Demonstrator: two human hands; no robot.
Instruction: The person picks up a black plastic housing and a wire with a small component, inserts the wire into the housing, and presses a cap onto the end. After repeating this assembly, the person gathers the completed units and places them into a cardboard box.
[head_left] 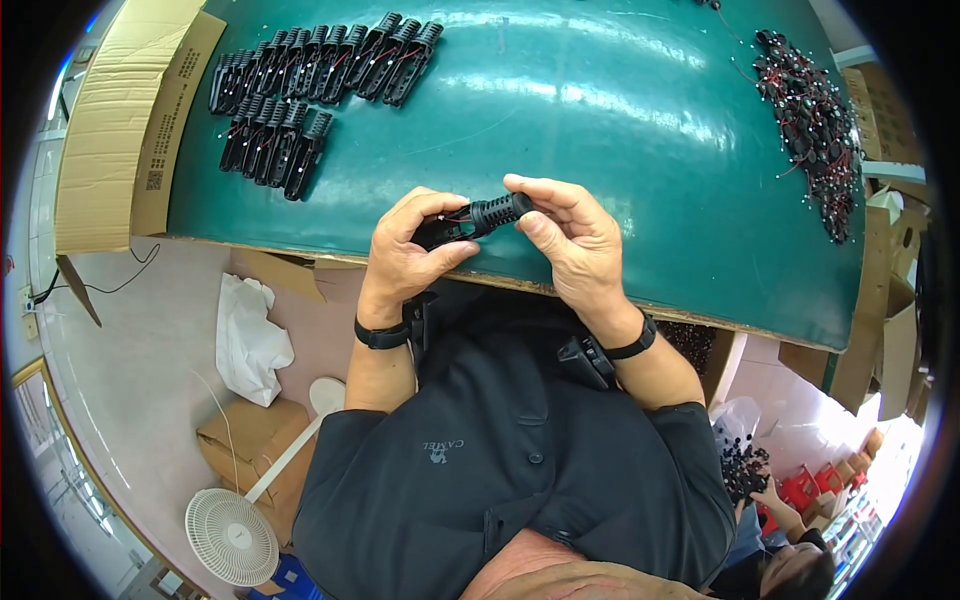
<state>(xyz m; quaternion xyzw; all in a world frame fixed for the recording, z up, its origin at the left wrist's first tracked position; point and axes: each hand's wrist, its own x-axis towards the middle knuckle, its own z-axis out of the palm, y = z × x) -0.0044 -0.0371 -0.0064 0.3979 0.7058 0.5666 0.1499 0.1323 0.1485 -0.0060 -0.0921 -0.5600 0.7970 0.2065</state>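
Over the table's near edge I hold a black plastic handle-shaped housing (pixel 496 212) with a ribbed, slotted neck. A red wire shows in its open body. My left hand (pixel 408 240) is closed round the body, thumb below and fingers above. At the neck's rounded end, my right hand (pixel 577 238) has its thumb and forefinger on either side of the tip. Rows of similar black housings (pixel 300 65) lie at the far left of the table, a shorter row (pixel 272 145) nearer me.
The green table (pixel 600 130) carries a heap of small black parts with red wires (pixel 812 130) at its right. A cardboard box (pixel 150 130) stands at the left edge. Below are a white fan (pixel 232 537) and a carton (pixel 255 450). Another person (pixel 795 570) is at lower right.
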